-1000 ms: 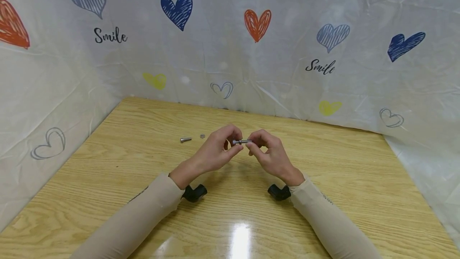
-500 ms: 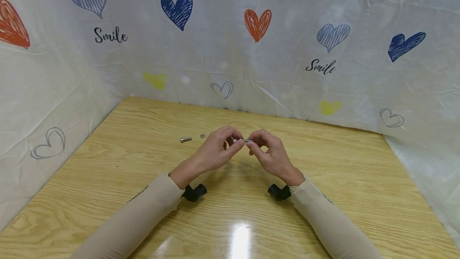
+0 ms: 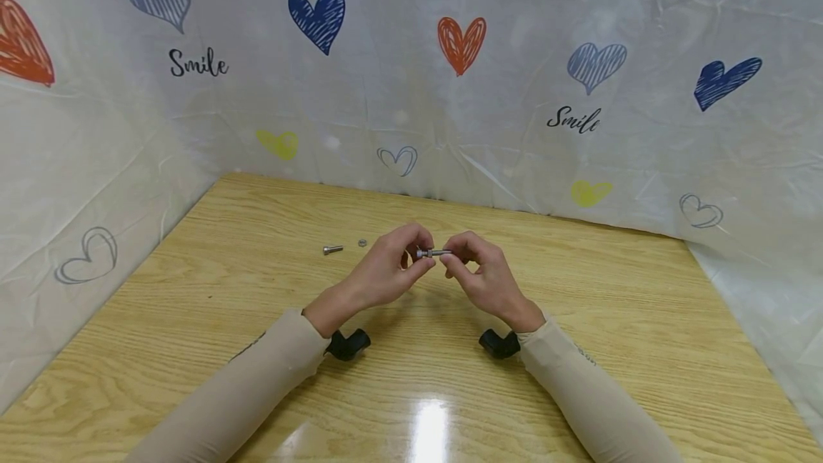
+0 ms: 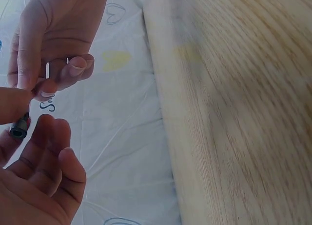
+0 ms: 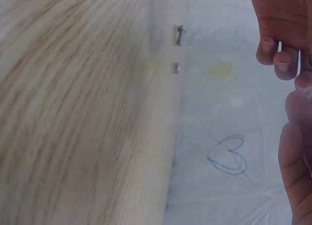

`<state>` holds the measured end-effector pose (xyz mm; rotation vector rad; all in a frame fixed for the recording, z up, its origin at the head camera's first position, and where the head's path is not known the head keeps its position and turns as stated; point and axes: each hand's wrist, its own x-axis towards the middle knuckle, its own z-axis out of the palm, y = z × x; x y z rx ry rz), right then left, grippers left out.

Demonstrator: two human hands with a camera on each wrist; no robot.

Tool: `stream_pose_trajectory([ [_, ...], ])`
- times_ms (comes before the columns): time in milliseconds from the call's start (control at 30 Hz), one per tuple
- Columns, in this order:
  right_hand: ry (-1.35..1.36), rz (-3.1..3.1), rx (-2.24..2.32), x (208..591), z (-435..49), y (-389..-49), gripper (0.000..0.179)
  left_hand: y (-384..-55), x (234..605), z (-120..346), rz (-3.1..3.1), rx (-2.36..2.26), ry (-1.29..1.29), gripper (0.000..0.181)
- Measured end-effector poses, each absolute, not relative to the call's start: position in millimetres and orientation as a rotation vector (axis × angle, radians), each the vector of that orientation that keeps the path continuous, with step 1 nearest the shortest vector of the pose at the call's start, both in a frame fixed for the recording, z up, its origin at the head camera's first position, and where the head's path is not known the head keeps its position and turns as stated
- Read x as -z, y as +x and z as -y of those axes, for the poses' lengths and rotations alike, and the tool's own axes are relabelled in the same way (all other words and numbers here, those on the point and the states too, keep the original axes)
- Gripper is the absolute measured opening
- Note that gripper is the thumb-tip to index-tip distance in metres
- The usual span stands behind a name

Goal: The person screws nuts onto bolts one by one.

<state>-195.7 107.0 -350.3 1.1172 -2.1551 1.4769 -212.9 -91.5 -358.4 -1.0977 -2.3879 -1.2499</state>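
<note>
In the head view a metal bolt [image 3: 441, 253] lies level between the two hands, its socket head on the left. My right hand [image 3: 485, 274] pinches its threaded end between thumb and fingertips. A nut [image 3: 430, 254] sits partway along the shank. My left hand [image 3: 388, 270] curls thumb and index finger around the nut, close behind the bolt head. The left wrist view shows the dark bolt head [image 4: 18, 132] between the left thumb and index finger, the nut mostly hidden there. The remaining left fingers are loosely curled.
A second bolt [image 3: 333, 250] and a loose nut [image 3: 363, 243] lie on the wooden table [image 3: 553, 377], left of the hands. Beyond the table hangs a white cloth [image 3: 392, 91] printed with hearts. Black wrist devices [image 3: 348, 345] show under both sleeves.
The left thumb has moved up over the nut and back down, uncovering it again. The right hand has kept its pinch on the bolt end without visible movement.
</note>
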Motion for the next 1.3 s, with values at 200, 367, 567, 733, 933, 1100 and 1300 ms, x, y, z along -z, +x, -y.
stream_pose_trajectory([
  [200,1.118,2.149,-1.472,350.6,-107.2,-195.6,0.009,-212.0,358.2,92.7,2.436,1.282,-1.070,0.008],
  [367,1.118,2.157,-1.468,350.2,-107.1,-195.6,0.008,-211.9,358.8,93.5,2.474,1.279,-1.026,0.014],
  [567,1.107,2.168,-1.497,351.3,-107.4,-196.4,0.008,-212.3,358.8,92.4,2.440,1.295,-1.028,0.013],
  [733,1.107,2.173,-1.489,350.7,-107.2,-195.8,0.008,-213.4,358.7,91.6,2.374,1.263,-1.077,0.019],
  [933,1.110,2.180,-1.482,350.4,-107.2,-195.2,0.008,-213.3,358.9,92.0,2.370,1.238,-1.089,0.014],
  [1100,1.114,2.173,-1.472,350.8,-107.3,-195.7,0.008,-212.5,359.0,92.4,2.400,1.243,-1.070,0.005],
  [1300,1.117,2.171,-1.468,350.7,-107.4,-195.6,0.007,-211.4,359.2,93.3,2.457,1.265,-1.020,0.011],
])
